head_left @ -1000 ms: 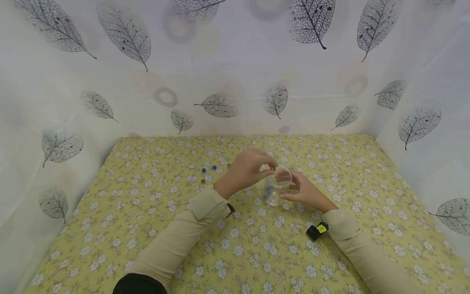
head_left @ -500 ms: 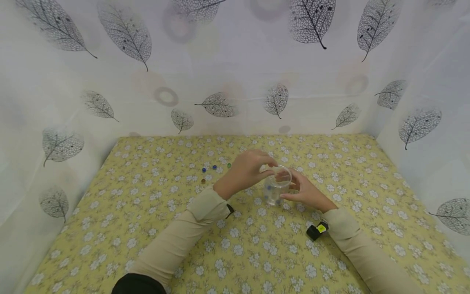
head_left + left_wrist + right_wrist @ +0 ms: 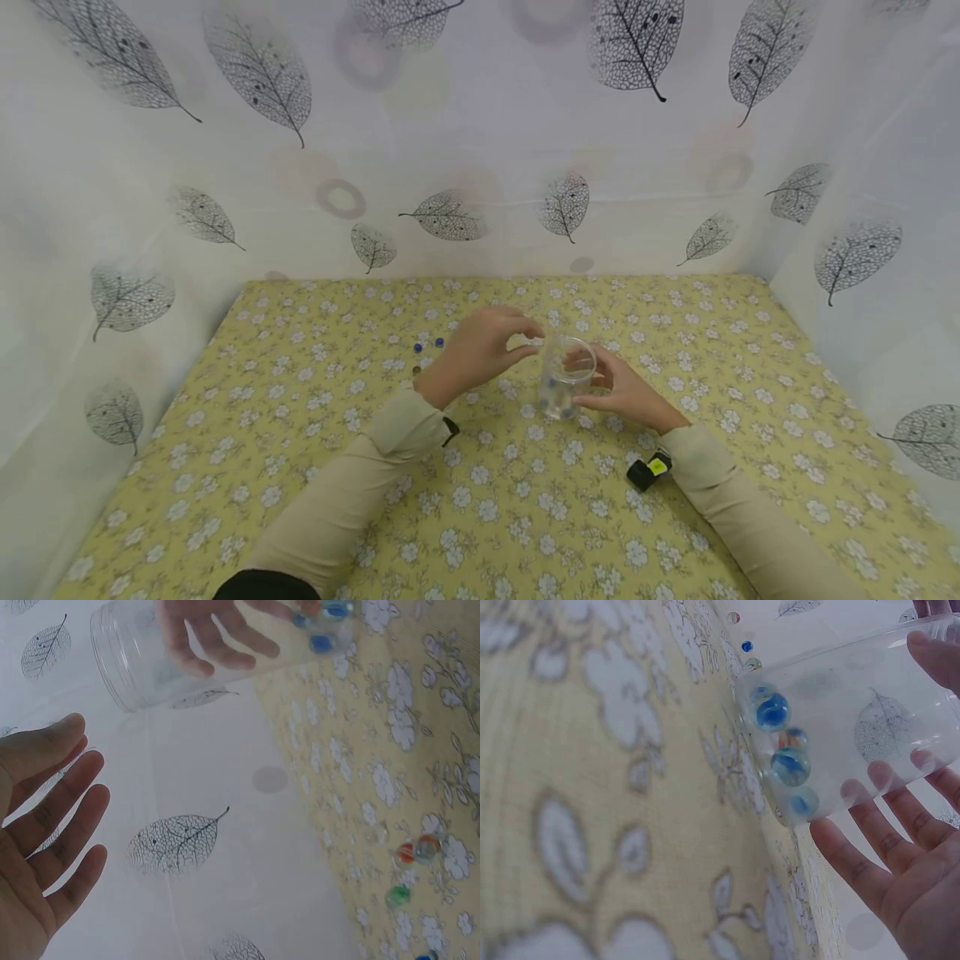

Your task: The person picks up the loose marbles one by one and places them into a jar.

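A clear plastic jar (image 3: 557, 387) stands upright on the cloth, its mouth uncovered. Glass marbles (image 3: 790, 765) with blue and orange swirls lie at its bottom. My right hand (image 3: 630, 393) holds the jar from the right, thumb on the near side and fingers around the far side. Just left of the rim is my left hand (image 3: 480, 348), fingers loosely bent and apart from the jar. The left wrist view shows nothing between that hand's thumb and fingers. Loose marbles lie beyond the left hand, among them a green marble (image 3: 397, 896) and a blue marble (image 3: 417, 347).
A yellow cloth (image 3: 300, 433) with white flowers covers the table. White curtains (image 3: 480, 125) printed with grey leaves rise behind it and at both sides. A black wrist device (image 3: 641, 475) with a yellow mark sits below the right hand.
My left hand has moved left from over the jar's mouth to beside it; the reddish item at its fingertips is gone from them. The right hand and jar have stayed put.
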A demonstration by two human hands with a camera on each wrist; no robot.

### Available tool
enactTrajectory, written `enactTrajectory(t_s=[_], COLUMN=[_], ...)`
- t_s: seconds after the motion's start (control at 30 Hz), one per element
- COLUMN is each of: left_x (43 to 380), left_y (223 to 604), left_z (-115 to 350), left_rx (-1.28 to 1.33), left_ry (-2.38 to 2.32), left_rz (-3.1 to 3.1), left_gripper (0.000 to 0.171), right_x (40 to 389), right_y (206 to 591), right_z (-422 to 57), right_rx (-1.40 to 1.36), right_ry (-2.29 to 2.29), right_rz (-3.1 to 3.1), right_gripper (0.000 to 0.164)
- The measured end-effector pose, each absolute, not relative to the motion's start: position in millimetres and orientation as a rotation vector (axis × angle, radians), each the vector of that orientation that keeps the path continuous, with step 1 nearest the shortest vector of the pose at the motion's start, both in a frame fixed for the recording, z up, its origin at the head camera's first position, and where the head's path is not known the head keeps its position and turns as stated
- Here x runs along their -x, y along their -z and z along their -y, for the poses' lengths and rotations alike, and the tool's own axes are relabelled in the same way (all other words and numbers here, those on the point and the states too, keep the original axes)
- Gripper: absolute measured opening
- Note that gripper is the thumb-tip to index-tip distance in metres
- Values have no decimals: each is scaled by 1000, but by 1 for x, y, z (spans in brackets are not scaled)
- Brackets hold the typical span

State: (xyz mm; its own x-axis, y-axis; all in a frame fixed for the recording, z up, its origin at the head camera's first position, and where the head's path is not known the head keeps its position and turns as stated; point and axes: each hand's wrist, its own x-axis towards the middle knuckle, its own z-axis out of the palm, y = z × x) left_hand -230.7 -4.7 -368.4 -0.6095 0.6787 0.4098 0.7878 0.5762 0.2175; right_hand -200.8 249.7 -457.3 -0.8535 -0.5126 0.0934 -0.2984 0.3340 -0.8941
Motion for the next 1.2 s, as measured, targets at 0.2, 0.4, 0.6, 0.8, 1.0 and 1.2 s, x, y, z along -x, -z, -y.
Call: enactTrajectory(t_s=[0.2, 0.4, 0.6, 0.8, 1.0, 1.2], left_x=[232, 233, 235, 238, 240, 245], left_y=[372, 377, 383, 391, 398, 407], left_z=[18, 34, 51, 69, 87, 102], left_rx=[1172, 1120, 1100, 1066, 1031, 1005], left_ry=[550, 537, 572, 561, 524, 552], left_rz=[2558, 2589, 2597, 2619, 2622, 2642], left_gripper=[17, 16, 15, 14, 16, 16], right_x=[202, 202, 202, 202, 201, 202], right_y=[458, 460, 463, 462, 461, 462], right_z=[-250, -250, -251, -251, -251, -251], right_rx=[740, 754, 769, 769, 776, 768], right_ry=[1535, 1522, 1511, 1517, 1526, 1519], right_rz=[-2394, -2420, -2442, -2429, -2417, -2432], right_gripper=[68, 66, 64, 66, 66, 64])
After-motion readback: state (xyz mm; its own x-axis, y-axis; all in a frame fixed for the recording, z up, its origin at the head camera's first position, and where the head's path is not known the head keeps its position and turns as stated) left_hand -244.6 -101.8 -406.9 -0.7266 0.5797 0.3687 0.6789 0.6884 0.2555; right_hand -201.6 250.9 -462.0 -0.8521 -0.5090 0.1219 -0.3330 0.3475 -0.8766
